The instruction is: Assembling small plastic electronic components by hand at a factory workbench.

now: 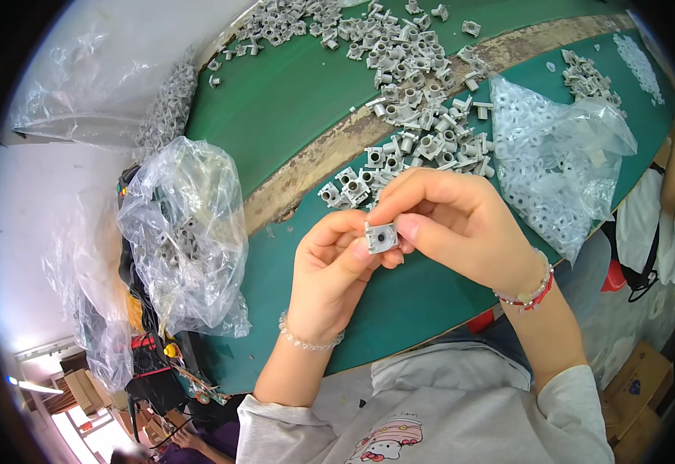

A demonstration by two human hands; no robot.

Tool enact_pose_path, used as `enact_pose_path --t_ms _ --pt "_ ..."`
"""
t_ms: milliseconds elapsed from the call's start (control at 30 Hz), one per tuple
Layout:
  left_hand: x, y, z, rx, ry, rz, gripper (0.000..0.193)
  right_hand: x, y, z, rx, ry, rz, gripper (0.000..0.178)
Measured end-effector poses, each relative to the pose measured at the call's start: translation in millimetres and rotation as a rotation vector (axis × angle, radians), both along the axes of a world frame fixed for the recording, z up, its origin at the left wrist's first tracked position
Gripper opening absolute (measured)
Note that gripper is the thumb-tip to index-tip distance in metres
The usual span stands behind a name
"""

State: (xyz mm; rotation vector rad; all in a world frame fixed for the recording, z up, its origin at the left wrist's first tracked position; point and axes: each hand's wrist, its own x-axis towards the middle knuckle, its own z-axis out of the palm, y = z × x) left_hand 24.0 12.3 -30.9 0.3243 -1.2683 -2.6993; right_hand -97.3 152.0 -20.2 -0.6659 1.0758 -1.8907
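Note:
Between my two hands, over the near part of the green table, is a small grey square plastic part (381, 238) with a dark round hole facing up. My left hand (336, 263) pinches its left side between thumb and fingers. From the right, the thumb and forefinger of my right hand (449, 228) close on the same part. Just beyond my fingers lies a heap of similar grey plastic parts (407, 143), many with a short tube. Right of the heap rests a clear plastic bag (546, 155) full of small pale ring-shaped pieces.
A worn wooden strip (306, 178) crosses the green table (275, 294). More grey parts spread along the far side. A clear bag (186, 232) with grey parts stands at the left edge, beside cables and tools. White pieces (639, 66) lie far right. Other people sit nearby.

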Motion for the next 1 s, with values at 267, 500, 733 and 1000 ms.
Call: enact_pose_path --t_ms 267,500,733,1000 --pt "-0.8 4.0 3.3 -0.070 -0.032 0.059 0.020 -1.6 1.7 -3.4 -0.047 0.115 0.006 0.019" --pt "-2.8 5.4 4.8 -0.124 -0.062 0.108 0.020 3.4 -1.6 -5.5 -0.024 0.244 -0.100 0.018" --pt "-0.7 5.2 8.0 -0.138 -0.024 0.121 0.021 4.1 -3.4 -4.3 -0.052 0.179 -0.130 0.011" --pt "4.2 -2.4 29.3 -0.740 -0.013 0.413 0.017 -1.2 11.0 -1.7 0.009 0.496 -0.284 0.016"
